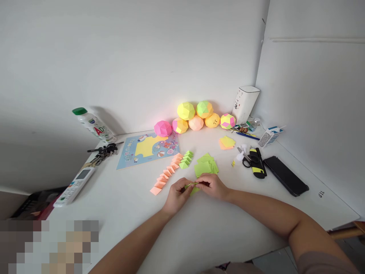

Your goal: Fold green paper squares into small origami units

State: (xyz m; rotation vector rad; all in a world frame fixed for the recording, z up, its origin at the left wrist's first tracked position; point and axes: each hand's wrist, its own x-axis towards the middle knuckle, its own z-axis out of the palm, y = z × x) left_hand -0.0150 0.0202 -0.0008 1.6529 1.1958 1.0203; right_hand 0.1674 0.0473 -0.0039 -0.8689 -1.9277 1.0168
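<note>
Between my left hand (178,195) and my right hand (211,185), a green paper square (194,189) is pinched from both sides, partly covered by the fingers. Both hands are closed on it, fingertips nearly meeting above the table. Just beyond my right hand lie loose green paper sheets (203,169), overlapping each other. A short row of folded green paper pieces (186,160) stands behind the hands. To its left runs a longer slanting row of folded orange paper pieces (165,174).
Several faceted paper balls (195,123) rest against the wall. A printed board (145,147), bottle (98,127), keys (104,151) and remote control (74,185) lie left. On the right are scissors (246,162), a black-and-yellow cutter (257,165), a phone (286,176), a small carton (269,136) and yellow-orange notes (227,142).
</note>
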